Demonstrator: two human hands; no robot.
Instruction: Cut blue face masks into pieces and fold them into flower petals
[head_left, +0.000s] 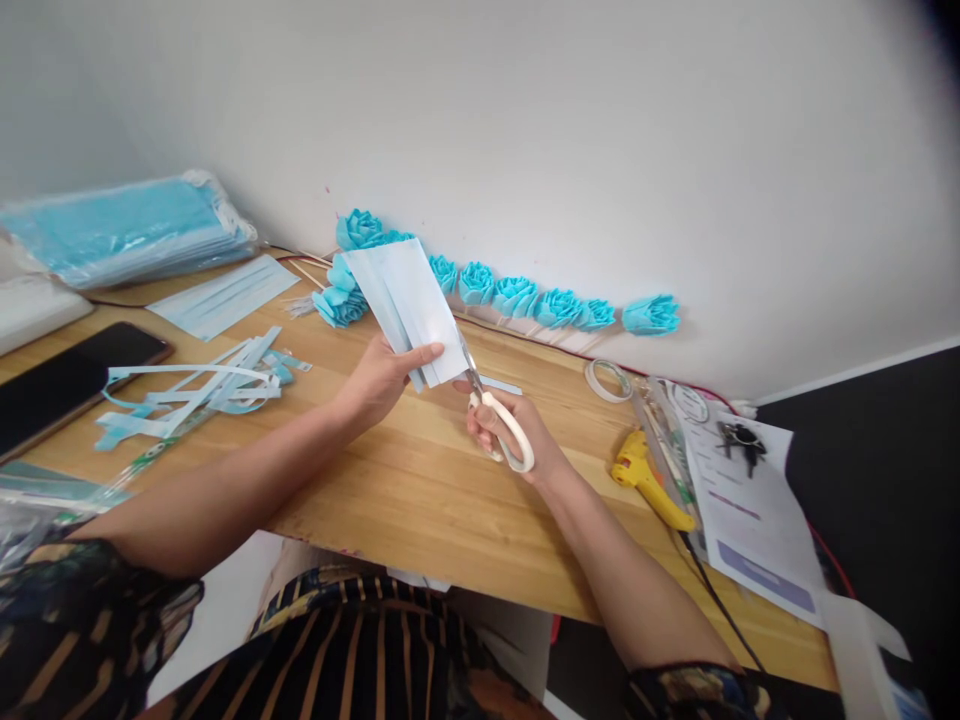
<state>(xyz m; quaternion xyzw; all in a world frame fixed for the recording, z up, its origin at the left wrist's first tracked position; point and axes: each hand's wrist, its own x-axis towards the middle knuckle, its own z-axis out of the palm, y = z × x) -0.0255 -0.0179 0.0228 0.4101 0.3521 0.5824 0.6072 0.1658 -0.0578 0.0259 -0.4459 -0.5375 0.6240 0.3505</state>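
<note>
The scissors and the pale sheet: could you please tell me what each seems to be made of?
Scissors: likely metal toward the tip, grey with a sheen; probably plastic at the smooth white handle end. Pale sheet: thin, matte, with pleat lines; perhaps nonwoven fabric, though paper remains possible.

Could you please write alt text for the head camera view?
A person's left hand holds a pale blue sheet over a wooden table, while the right hand holds white-handled scissors at its edge. Blue flowers line the wall behind; loose strips lie at left, a yellow glue gun at right.
</note>
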